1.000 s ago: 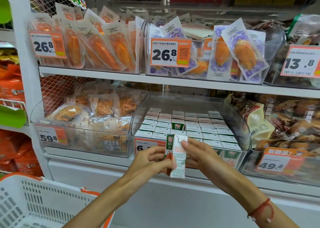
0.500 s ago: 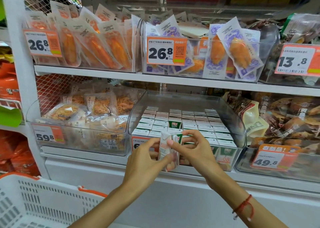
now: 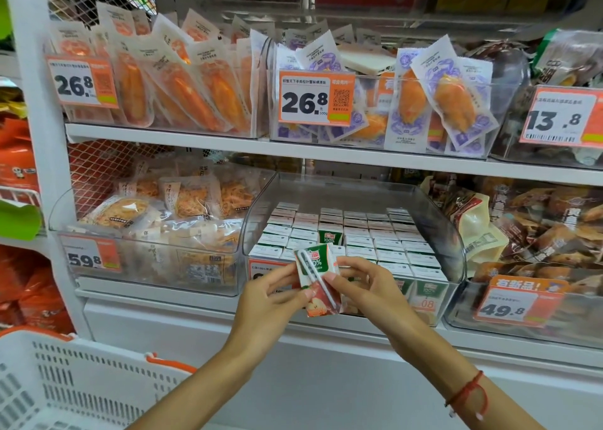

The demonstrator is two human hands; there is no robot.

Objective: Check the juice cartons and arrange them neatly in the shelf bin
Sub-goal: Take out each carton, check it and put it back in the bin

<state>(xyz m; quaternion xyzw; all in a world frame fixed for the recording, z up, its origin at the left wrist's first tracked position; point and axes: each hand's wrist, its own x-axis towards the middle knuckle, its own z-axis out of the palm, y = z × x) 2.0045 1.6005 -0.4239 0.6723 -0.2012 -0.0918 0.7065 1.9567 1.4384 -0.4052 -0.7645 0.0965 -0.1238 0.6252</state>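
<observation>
With our left hand [image 3: 266, 302] and right hand [image 3: 365, 287] pinching the juice carton [image 3: 318, 279] between them, we should turn it slowly, checking each face before seating it upright in the shelf bin [image 3: 456, 250] just beyond our fingers.

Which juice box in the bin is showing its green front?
The juice carton in the third column, standing behind an empty slot, shows its green face; the others show only white tops.

Glossy printed card juice carton [image 3: 318, 279], clear smooth plastic bin [image 3: 455, 250], shiny film snack packets [image 3: 195, 90], white perforated plastic basket [image 3: 75, 384]
</observation>
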